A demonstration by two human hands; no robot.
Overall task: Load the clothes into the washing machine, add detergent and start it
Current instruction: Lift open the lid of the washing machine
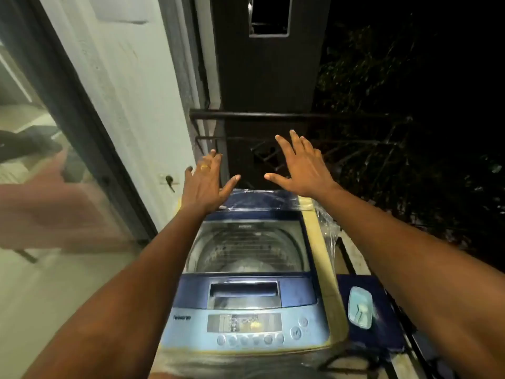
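- Balcony at night, railing right behind the washing machine, glass door on the left. Anything fumbled near that edge could drop into the dark.
- Machine sits dead centre and its lid looks down (pale stuff in the drum, can't tell if it's clothes).
- Left hand and right hand are both spread wide, holding nothing, above its back edge.
- Small pale blue box on the dark blue surface just right. An elbow could knock it off.

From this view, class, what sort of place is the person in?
Probably a home balcony at night: a washer stands by a railing, dark foliage beyond, a glass door on the left.
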